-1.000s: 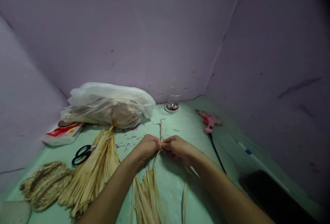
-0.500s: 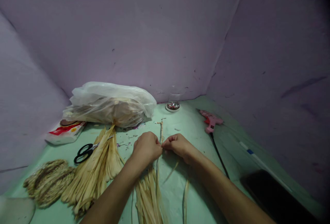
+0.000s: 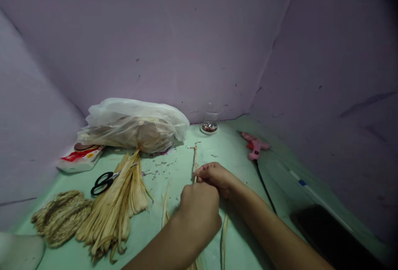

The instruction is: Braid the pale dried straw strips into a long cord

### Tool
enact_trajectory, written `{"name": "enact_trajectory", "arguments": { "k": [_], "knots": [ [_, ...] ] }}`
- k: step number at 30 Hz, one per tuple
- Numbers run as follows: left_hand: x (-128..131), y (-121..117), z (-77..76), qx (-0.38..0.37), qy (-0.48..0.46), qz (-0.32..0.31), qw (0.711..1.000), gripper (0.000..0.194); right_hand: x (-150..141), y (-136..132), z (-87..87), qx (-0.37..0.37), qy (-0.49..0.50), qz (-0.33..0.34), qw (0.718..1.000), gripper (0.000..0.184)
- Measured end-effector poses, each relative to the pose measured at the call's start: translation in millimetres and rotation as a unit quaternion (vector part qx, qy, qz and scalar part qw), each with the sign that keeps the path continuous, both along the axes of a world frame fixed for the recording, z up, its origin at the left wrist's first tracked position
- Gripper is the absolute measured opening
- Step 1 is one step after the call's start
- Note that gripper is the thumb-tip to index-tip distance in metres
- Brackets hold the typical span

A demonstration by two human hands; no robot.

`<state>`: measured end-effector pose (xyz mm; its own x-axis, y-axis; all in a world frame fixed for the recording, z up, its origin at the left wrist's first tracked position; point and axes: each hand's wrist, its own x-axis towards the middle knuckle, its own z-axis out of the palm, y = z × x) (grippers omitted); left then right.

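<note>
A thin braid of dried plant fibre (image 3: 195,158) runs down the middle of the table, its far end bent to the left. My right hand (image 3: 214,176) pinches it between thumb and fingertips. Just below and nearer to me, my left hand (image 3: 200,206) is closed, its fingers turned away from view, on the strand that continues from the braid. Loose pale fibre strips (image 3: 166,206) lie partly under my left forearm. One more strip (image 3: 224,237) hangs down beneath my right wrist.
At the left lie a tied fibre bundle (image 3: 124,203), black-handled scissors (image 3: 103,183) and a coiled braid (image 3: 62,216). Behind are a white plastic bag (image 3: 137,125) and a glass of beads (image 3: 209,127). A pink glue gun (image 3: 255,145) and a dark phone-like slab (image 3: 329,232) are at the right.
My left hand has moved right and toward me, from beside the right fingertips to below them. The right hand keeps its pinch almost in place.
</note>
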<state>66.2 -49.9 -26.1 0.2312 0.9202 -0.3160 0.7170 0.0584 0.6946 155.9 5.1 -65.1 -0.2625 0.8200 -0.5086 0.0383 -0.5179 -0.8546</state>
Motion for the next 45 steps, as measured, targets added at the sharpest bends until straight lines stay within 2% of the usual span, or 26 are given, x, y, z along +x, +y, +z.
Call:
{"name": "enact_trajectory", "arguments": {
  "k": [3, 5, 6, 7, 8, 9, 11, 12, 15, 17, 19, 22, 26, 30, 35, 39, 45],
  "knots": [
    [-17.9, 20.6, 9.2, 0.089, 0.094, 0.008, 0.992, 0.011, 2.9, 1.4, 1.5, 0.013, -0.009, 0.015, 1.000, 0.005],
    [-28.9, 37.0, 11.3, 0.127, 0.050, 0.085, 0.987, 0.014, 5.4, 2.5, 1.7, 0.021, -0.012, 0.026, 0.999, 0.006],
    [-32.1, 43.6, 10.1, 0.106, 0.007, 0.142, 0.984, 0.017, 6.3, 2.9, 1.4, 0.023, -0.011, 0.029, 0.999, 0.006],
    [-33.5, 48.5, 7.5, 0.052, -0.040, 0.179, 0.982, 0.025, 6.9, 3.2, 1.0, 0.025, -0.007, 0.031, 0.999, 0.006],
    [-33.2, 51.5, 3.8, -0.013, -0.086, 0.194, 0.977, 0.031, 7.1, 3.3, 0.4, 0.026, -0.002, 0.033, 0.999, 0.007],
    [-31.7, 52.8, -0.3, -0.077, -0.131, 0.191, 0.970, 0.032, 6.9, 3.3, -0.1, 0.028, 0.005, 0.035, 0.999, 0.007],
    [-27.5, 52.3, -8.3, -0.180, -0.206, 0.156, 0.949, 0.022, 5.9, 3.1, -0.7, 0.035, 0.024, 0.036, 0.998, 0.007],
    [-26.0, 51.5, -11.3, -0.215, -0.236, 0.139, 0.937, 0.017, 5.3, 2.9, -0.6, 0.038, 0.038, 0.036, 0.998, 0.006],
    [-27.2, 51.3, -16.2, -0.284, -0.293, 0.118, 0.905, 0.018, 4.7, 2.5, 1.0, 0.039, 0.061, 0.034, 0.997, 0.005],
    [-31.4, 52.9, -17.3, -0.294, -0.302, 0.108, 0.900, 0.015, 5.9, 2.5, 2.1, 0.034, 0.042, 0.036, 0.998, 0.005],
    [-35.3, 54.4, -18.7, -0.270, -0.284, 0.100, 0.915, 0.010, 7.7, 2.9, 2.2, 0.046, -0.003, 0.043, 0.998, 0.008],
    [-37.4, 55.3, -22.3, -0.225, -0.227, 0.098, 0.942, 0.011, 9.7, 4.3, -1.0, 0.111, -0.072, 0.068, 0.989, 0.014],
    [-35.2, 55.2, -25.9, -0.207, -0.192, 0.115, 0.952, 0.012, 10.1, 6.8, -7.3, 0.176, -0.116, 0.115, 0.971, 0.012],
    [-31.4, 53.8, -24.4, -0.182, -0.155, 0.109, 0.965, 0.019, 10.3, 6.0, -5.4, 0.225, -0.239, 0.141, 0.934, 0.013],
    [-30.5, 54.3, -28.4, -0.136, -0.098, 0.075, 0.983, 0.017, 9.1, -1.1, 6.8, 0.295, -0.406, 0.139, 0.854, 0.016],
    [-34.4, 60.1, -38.9, -0.090, -0.079, 0.065, 0.991, 0.009, 7.4, -6.4, 12.5, 0.333, -0.457, 0.156, 0.810, 0.017],
    [-36.1, 62.7, -46.8, -0.048, -0.109, 0.069, 0.991, 0.010, 5.1, -11.7, 17.1, 0.343, -0.522, 0.149, 0.767, 0.021]
  ]
}}
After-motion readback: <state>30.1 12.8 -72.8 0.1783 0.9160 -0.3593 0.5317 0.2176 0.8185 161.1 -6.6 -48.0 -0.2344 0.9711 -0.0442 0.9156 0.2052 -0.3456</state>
